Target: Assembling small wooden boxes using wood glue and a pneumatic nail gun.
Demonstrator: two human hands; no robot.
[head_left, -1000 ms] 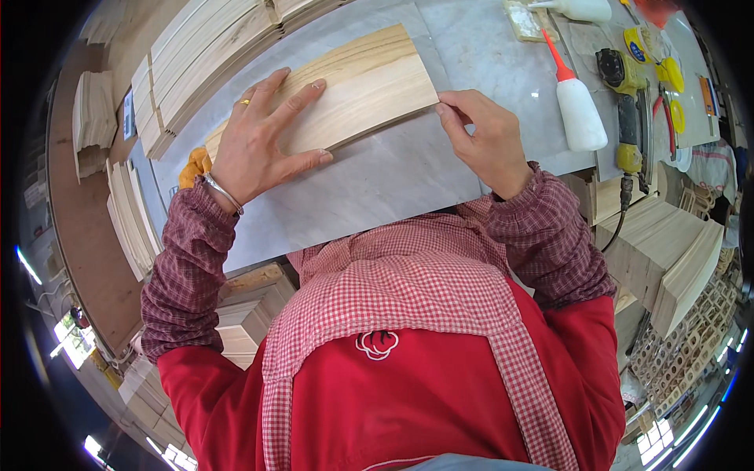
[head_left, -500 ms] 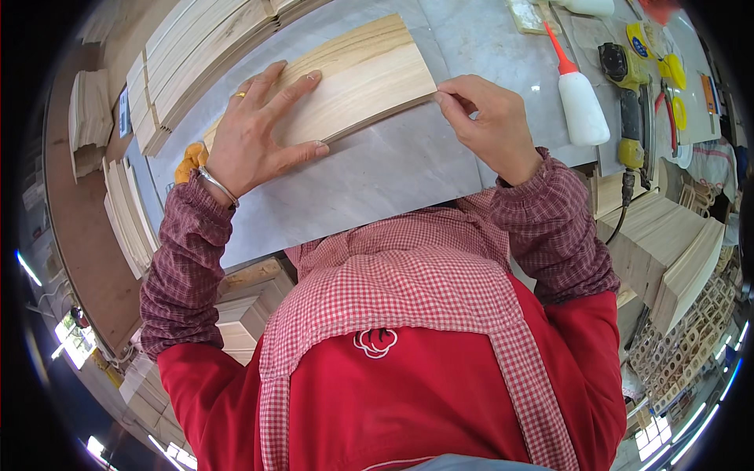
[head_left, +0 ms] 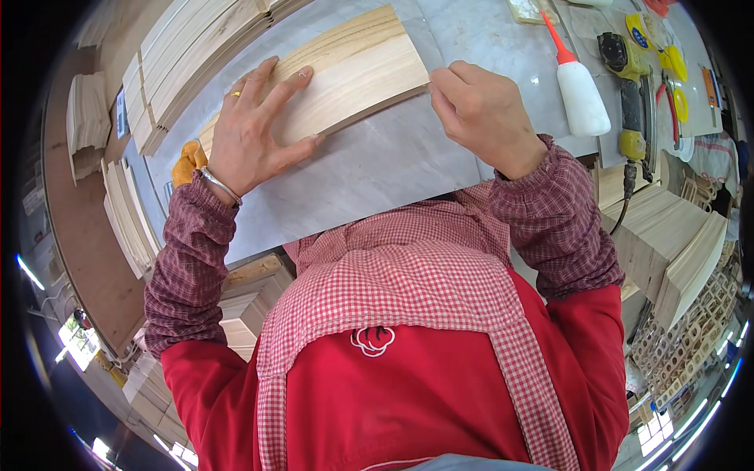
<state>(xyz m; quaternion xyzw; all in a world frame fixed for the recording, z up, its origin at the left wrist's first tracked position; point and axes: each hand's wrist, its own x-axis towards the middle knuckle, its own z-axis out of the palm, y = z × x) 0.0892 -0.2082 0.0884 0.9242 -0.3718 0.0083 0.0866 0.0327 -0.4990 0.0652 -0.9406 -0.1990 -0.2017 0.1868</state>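
Note:
A pale wooden board (head_left: pixel 365 74) lies at a slant on the grey tabletop (head_left: pixel 353 184). Across its left part my left hand (head_left: pixel 255 129) rests flat, fingers spread, thumb stretched along the near edge. My right hand (head_left: pixel 483 114) is closed at the board's right end, its curled fingers meeting the near corner. Whatever those fingers pinch, if anything, is hidden behind them. Right of that hand lies a white squeeze bottle (head_left: pixel 583 102) with a long red nozzle. An orange-yellow bunched item (head_left: pixel 188 162) sits beside my left wrist.
Stacked wooden boards (head_left: pixel 196 67) fill the far left of the table. On the right lie a yellow-green power tool (head_left: pixel 631 102) with a cord, red-handled pliers (head_left: pixel 670 110) and a yellow tape roll (head_left: pixel 638 30). More wood pieces (head_left: pixel 667 228) are stacked below the right edge.
My right hand has turned and its fingers have curled in more, staying at the board's corner. The board appears slightly higher and further left in view. My left hand stays spread on it.

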